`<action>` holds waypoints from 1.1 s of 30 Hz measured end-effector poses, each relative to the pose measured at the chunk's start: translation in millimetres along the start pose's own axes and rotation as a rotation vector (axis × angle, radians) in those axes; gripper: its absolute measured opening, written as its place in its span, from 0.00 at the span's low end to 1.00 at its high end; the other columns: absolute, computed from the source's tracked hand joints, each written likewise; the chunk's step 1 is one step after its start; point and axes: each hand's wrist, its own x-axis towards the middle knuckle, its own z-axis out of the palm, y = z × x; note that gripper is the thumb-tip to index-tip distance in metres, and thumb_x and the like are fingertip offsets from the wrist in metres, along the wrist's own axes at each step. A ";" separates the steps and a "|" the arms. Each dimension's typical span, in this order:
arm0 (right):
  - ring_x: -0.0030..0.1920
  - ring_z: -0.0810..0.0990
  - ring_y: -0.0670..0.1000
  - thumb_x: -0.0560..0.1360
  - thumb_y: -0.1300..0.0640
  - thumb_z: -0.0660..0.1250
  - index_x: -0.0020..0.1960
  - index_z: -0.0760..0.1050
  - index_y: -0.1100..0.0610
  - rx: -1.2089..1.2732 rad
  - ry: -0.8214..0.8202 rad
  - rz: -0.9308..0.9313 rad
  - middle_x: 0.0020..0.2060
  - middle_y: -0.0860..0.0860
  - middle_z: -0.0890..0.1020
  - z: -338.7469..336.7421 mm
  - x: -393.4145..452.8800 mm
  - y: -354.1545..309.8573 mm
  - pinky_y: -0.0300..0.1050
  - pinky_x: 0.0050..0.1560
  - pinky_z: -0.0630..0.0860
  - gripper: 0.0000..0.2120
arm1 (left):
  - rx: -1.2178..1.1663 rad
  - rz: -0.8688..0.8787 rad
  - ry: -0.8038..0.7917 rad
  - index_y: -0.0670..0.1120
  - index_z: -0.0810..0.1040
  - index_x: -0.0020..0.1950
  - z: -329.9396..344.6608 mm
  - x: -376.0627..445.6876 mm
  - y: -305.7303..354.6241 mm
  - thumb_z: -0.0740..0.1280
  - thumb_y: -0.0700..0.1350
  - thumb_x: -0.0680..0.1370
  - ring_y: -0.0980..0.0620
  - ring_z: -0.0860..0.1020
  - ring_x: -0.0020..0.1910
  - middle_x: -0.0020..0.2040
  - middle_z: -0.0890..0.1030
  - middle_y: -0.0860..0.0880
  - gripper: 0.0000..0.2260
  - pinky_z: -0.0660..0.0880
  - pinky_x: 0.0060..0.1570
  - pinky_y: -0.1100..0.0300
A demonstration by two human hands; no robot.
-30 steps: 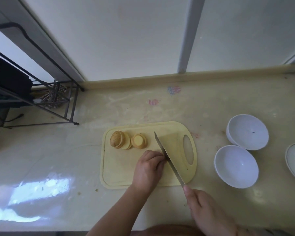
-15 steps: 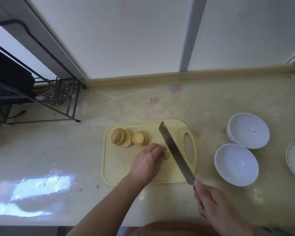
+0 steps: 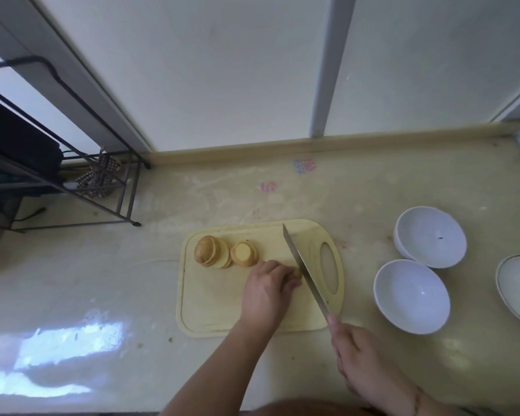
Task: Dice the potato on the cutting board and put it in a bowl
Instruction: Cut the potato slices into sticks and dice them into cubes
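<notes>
Knife (image 3: pixel 305 270) has swung back down beside the left hand (image 3: pixel 266 292), which pins a potato piece (image 3: pixel 297 273) on the cutting board (image 3: pixel 210 310); right hand (image 3: pixel 357 358) grips the handle. Dicing continues, nearest bowl (image 3: pixel 412 297) holds nothing.

Potato slices (image 3: pixel 212 252) on cutting board (image 3: pixel 210 307) (far-left corner), two bowls (image 3: pixel 412 296) right — knife (image 3: pixel 305 268) between
</notes>
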 end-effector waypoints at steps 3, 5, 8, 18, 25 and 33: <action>0.20 0.63 0.43 0.70 0.29 0.48 0.32 0.63 0.55 -0.006 0.011 -0.010 0.19 0.48 0.67 -1.7 -0.9 -1.5 0.39 0.28 0.59 0.29 | 0.016 0.017 0.006 0.45 0.85 0.47 -2.2 1.1 -1.2 0.77 0.45 0.70 0.47 0.78 0.39 0.40 0.82 0.50 0.08 0.78 0.42 0.54; 0.20 0.63 0.43 0.68 0.28 0.48 0.32 0.63 0.55 -0.001 0.012 -0.018 0.20 0.47 0.66 -4.0 -2.4 -3.1 0.39 0.29 0.60 0.30 | 0.011 0.029 -0.001 0.45 0.85 0.48 -3.6 0.8 -2.2 0.75 0.46 0.71 0.47 0.79 0.40 0.41 0.82 0.50 0.08 0.78 0.42 0.53; 0.22 0.63 0.43 0.68 0.28 0.49 0.32 0.64 0.55 0.022 -0.007 -0.032 0.20 0.47 0.67 -4.5 -6.4 -6.1 0.39 0.29 0.61 0.29 | -0.001 0.109 0.017 0.44 0.84 0.48 -3.8 -4.1 -6.5 0.74 0.40 0.72 0.48 0.79 0.43 0.44 0.82 0.50 0.06 0.78 0.44 0.54; 0.29 0.72 0.45 0.79 0.39 0.52 0.30 0.66 0.54 -0.100 0.054 0.027 0.22 0.44 0.75 1.7 -15.7 -6.2 0.43 0.41 0.71 0.25 | -0.014 0.131 0.048 0.45 0.86 0.43 -0.3 -3.4 -9.8 0.73 0.37 0.70 0.51 0.80 0.42 0.42 0.84 0.52 0.05 0.76 0.44 0.59; 0.30 0.72 0.50 0.80 0.41 0.50 0.30 0.64 0.54 -0.145 0.034 -0.069 0.25 0.49 0.71 11.5 14.2 -20.9 0.47 0.41 0.70 0.25 | -0.040 0.105 0.042 0.44 0.86 0.43 -0.5 -5.3 -8.4 0.74 0.35 0.69 0.50 0.80 0.41 0.41 0.84 0.51 0.06 0.76 0.43 0.58; 0.20 0.58 0.47 0.75 0.35 0.51 0.34 0.61 0.60 0.202 -0.036 -0.024 0.22 0.50 0.61 -11.1 -5.6 -25.0 0.36 0.21 0.57 0.28 | -0.028 0.218 0.009 0.43 0.83 0.53 -8.1 -8.3 -13.1 0.74 0.36 0.72 0.49 0.79 0.47 0.51 0.82 0.48 0.10 0.78 0.47 0.55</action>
